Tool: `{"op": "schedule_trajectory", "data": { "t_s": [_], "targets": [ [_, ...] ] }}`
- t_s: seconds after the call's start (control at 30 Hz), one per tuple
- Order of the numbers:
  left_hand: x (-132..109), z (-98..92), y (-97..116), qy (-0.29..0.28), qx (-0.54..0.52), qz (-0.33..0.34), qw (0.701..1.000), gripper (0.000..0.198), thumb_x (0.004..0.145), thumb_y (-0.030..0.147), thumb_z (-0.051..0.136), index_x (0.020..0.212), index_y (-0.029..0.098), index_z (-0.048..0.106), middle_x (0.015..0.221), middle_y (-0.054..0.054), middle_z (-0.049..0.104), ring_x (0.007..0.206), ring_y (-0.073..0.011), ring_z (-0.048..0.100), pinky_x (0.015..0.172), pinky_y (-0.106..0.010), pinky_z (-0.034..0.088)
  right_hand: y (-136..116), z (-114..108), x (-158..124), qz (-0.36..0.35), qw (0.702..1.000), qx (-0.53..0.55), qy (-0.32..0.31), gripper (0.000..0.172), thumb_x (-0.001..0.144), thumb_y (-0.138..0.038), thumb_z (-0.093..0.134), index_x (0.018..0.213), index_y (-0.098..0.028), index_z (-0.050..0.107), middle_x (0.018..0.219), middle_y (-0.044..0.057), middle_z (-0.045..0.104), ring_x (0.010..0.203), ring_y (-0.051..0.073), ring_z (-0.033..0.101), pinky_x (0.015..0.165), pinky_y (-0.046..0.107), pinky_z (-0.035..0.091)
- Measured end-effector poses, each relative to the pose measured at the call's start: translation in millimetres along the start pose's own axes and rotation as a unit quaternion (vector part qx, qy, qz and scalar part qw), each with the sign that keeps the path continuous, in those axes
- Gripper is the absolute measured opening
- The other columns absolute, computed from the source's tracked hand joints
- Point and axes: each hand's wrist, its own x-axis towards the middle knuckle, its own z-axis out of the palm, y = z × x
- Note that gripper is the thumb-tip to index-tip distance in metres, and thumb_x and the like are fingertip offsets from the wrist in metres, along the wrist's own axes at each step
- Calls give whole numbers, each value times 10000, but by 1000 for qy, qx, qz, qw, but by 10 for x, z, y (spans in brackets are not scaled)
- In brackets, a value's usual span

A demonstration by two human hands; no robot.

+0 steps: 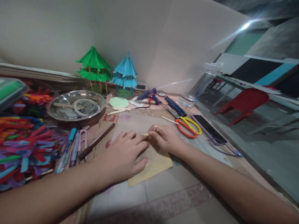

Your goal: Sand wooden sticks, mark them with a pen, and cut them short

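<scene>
The left hand [123,155] lay open and flat on the yellow sheet [156,165], seemingly to pin it to the table [177,193], while the right hand [166,138], fingers closed, pinched a thin stick [155,127] at the sheet's far edge, scissors [188,126] just beside

no legible text anywhere, red printed marks on cardboard mat [100,123] too blurred to read, faint pink print beside them likewise; yellow paper [154,161] plain, phone [206,127] screen dark
</scene>
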Motion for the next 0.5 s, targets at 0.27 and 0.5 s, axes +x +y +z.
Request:
{"op": "schedule_trajectory", "data": {
  "t_s": [0.27,0.5],
  "targets": [
    [-8,13,-5,11,-7,3,1000,329,887,357,543,1163,204,633,1165,-93,656,1008,-293,536,846,-467,417,2,30,12,14,1000,17,3,278,944,-279,436,683,-213,504,676,15,628,632,141,572,628,250,415],
    [21,33,-111,53,-114,-10,992,276,895,327,567,1127,203,651,1186,-58,685,1060,-265,563,909,-437,434,-14,-75,13,179,913,360,62,377,833,-582,603,755,-222,521,571,-30,584,515,129,544,527,254,441]
  ]
}}
